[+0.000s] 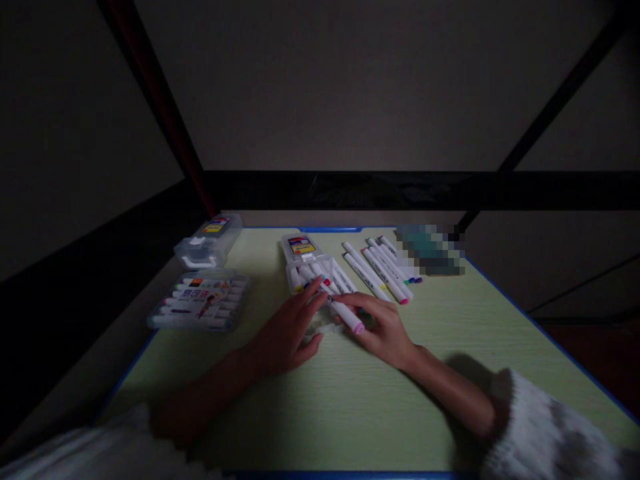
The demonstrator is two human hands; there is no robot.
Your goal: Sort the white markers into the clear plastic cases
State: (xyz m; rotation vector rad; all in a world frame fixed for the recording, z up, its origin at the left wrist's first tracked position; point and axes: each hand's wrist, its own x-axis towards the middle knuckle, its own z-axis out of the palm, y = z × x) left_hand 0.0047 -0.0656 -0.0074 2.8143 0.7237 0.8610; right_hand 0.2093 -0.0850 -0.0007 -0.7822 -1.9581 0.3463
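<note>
A white marker with a pink end lies slantwise between my hands, over the front of an opened clear plastic case. My right hand grips this marker from the right, thumb below and index finger on top. My left hand is at the left of the case, fingers stretched toward the markers and thumb apart; its fingertips are near the marker's far part, and I cannot tell whether they touch it. Several white markers with coloured ends sit in the case, partly hidden by my left fingers.
Several loose white markers lie right of the case. A full marker case lies at the left, with a clear case behind it. A pixelated flat object lies at the far right of the pale green table.
</note>
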